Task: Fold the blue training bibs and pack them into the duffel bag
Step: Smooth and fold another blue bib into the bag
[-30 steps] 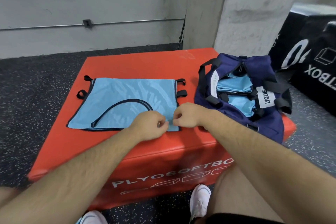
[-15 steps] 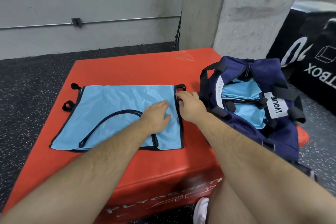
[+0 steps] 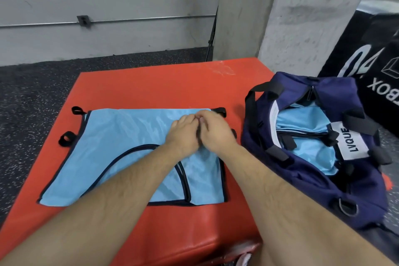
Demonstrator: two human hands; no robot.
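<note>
Left hand (image 3: 183, 136) and right hand (image 3: 217, 134) had shifted to the far corner of the blue bib (image 3: 129, 147) nearest the duffel bag (image 3: 323, 97), touching each other; fabric grip indeterminate. Bib lay flat beside the bag, next fold apparently imminent

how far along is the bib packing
Done: folded bibs already lie in the open duffel bag. In hand: left hand and right hand meet at the far edge of one bib flat on the red box. Left: finishing its fold and packing it.
</note>
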